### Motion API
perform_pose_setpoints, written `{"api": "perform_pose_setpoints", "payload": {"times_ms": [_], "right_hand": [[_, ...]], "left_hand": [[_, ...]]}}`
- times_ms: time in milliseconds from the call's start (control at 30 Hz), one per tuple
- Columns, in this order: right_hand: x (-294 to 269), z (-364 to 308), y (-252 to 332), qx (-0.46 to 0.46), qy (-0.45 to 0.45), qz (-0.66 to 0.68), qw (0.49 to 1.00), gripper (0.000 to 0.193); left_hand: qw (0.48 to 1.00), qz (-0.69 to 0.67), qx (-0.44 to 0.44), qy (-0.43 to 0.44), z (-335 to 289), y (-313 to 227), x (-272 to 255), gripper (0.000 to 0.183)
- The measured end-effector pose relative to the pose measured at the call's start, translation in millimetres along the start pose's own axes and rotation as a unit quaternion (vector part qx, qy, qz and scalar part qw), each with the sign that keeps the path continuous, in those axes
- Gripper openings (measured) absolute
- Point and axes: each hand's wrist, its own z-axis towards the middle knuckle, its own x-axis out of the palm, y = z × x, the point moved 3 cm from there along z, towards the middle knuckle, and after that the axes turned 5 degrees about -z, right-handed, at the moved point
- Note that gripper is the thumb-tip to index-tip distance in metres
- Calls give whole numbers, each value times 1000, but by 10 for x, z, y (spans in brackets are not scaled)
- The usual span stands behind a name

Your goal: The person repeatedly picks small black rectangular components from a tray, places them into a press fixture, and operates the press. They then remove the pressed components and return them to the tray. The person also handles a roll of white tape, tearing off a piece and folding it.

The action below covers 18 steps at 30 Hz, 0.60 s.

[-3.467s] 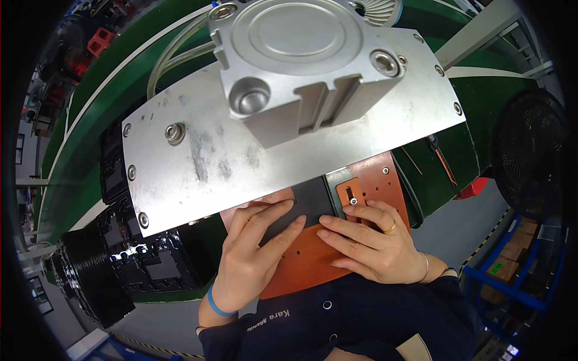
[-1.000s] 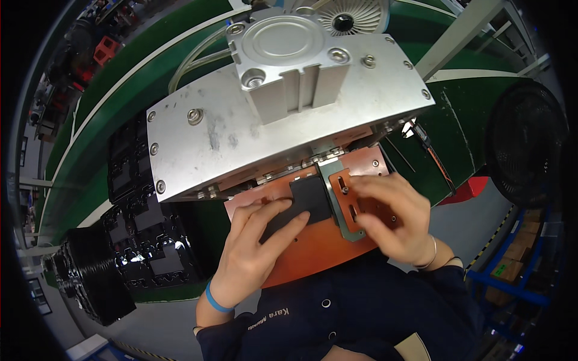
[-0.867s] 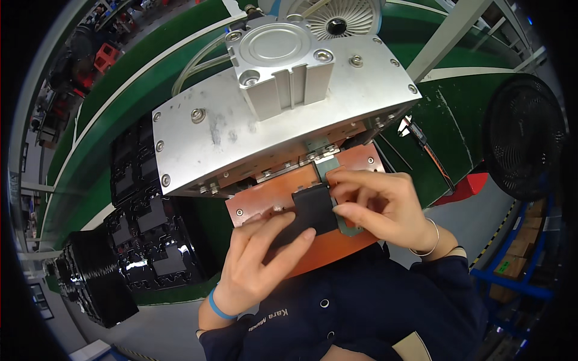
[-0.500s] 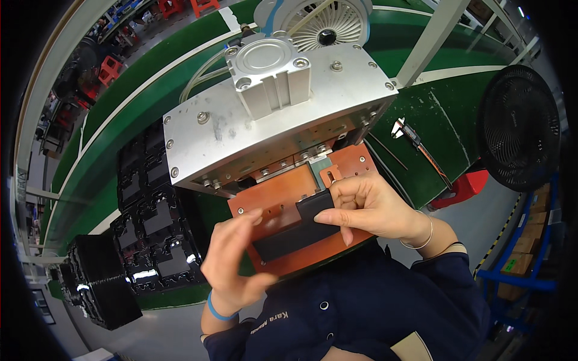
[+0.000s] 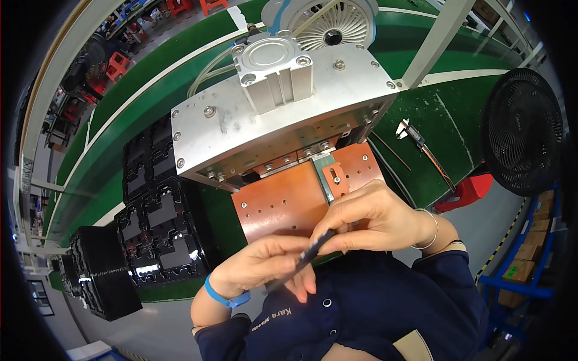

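Note:
A thin, flat black piece (image 5: 309, 251) is held up close to my body, turned nearly edge-on. My right hand (image 5: 370, 219) pinches its upper end between thumb and fingers. Around its lower part are the fingers of my left hand (image 5: 268, 265), some in front and some behind. Just beyond my hands lies an orange-brown base plate (image 5: 277, 204) with small holes and screws. A metal strip (image 5: 326, 174) and a small slotted orange block (image 5: 334, 178) sit on it. Above the plate stands a silver metal press (image 5: 211, 129) with a square cylinder (image 5: 274, 69) on top.
Stacked black trays (image 5: 159, 234) stand to the left. On the green bench at right lie a digital caliper (image 5: 415, 141) and a thin rod (image 5: 391, 150). A black fan (image 5: 521, 129) is at far right, a white fan (image 5: 331, 30) at the back. Boxes (image 5: 524, 265) fill a blue rack.
The black piece has been lifted off the orange plate toward my body and tilted edge-on. My left hand, previously apart from it, has come in and now holds it too.

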Motion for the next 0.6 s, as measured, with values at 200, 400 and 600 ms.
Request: {"api": "perform_pose_setpoints", "payload": {"times_ms": [200,400,600], "right_hand": [[-119,-107,-75,-9,-182,-85,980,38],[99,-107,-212,93,-148,166,971,22],[176,-57,-298,104,-140,250,952,18]], "left_hand": [[920,90,254,-285,80,-105,170,38],[865,174,367,-294,108,-111,183,29],[874,177,363,-271,96,-86,147,23]]}}
